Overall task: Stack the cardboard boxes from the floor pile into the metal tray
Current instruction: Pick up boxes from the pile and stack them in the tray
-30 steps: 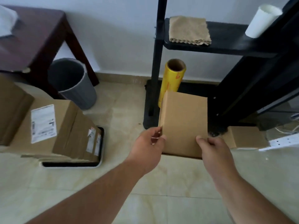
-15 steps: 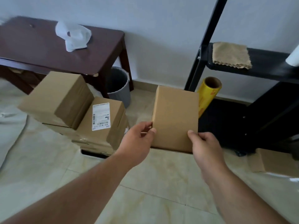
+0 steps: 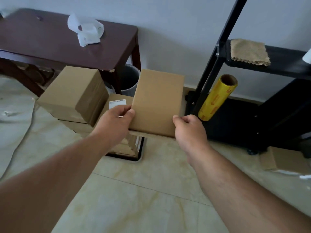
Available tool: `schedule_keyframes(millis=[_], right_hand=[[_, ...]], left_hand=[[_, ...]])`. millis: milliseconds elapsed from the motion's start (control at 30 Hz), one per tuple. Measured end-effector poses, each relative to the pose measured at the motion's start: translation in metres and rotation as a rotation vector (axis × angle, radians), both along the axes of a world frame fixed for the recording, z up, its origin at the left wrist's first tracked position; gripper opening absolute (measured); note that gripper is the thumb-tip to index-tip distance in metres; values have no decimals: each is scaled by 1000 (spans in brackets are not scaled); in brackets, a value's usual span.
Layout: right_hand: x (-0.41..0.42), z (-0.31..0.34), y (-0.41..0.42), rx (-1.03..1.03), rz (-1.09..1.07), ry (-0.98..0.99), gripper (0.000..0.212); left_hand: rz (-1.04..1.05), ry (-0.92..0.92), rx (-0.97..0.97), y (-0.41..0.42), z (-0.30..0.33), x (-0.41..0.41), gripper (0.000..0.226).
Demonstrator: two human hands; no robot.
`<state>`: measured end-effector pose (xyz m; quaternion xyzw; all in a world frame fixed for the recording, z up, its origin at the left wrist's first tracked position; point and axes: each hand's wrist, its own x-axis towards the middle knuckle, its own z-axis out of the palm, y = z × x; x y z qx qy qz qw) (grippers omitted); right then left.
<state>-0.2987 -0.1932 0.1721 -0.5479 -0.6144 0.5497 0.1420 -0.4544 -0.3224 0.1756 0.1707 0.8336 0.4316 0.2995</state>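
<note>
Both hands' fingers (image 3: 180, 118) curled round box (image 3: 158, 101)

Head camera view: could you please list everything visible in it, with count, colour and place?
held box: one, brown, in the air above the tray
stacked boxes: several, brown, piled in the tray, one with a white label
tray: one, metal rim, on the floor under the stack
loose box: one, brown, floor at right
table: one, dark brown, back left
plastic bag: one, white, on the table
bin: one, grey, beside the table leg
shelf: one, black, right
cloth: one, tan, on the shelf
film roll: one, yellow, leaning at the shelf
left hand: grips the held box's left edge
right hand: grips its right edge
</note>
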Motion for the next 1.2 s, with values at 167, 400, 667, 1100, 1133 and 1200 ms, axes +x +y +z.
schedule_keyframes(millis=[167, 400, 667, 1100, 1133, 1200], right_hand=[[-57, 0, -33, -38, 34, -3, 25], [-122, -13, -60, -39, 61, -21, 27], [-152, -30, -75, -43, 28, -45, 26], [-158, -43, -76, -29, 39, -74, 28], [-157, -44, -75, -29, 40, -73, 27], [-158, -45, -75, -33, 43, -73, 27]], left_hand=[[-16, 6, -35, -32, 6, -54, 21], [-51, -31, -86, -57, -10, -112, 29], [-82, -75, -146, -70, -23, -143, 49], [-135, -108, -128, -73, -39, -144, 32], [-136, -106, -126, -73, -40, -145, 33], [-125, -98, -126, -72, -43, -147, 38]])
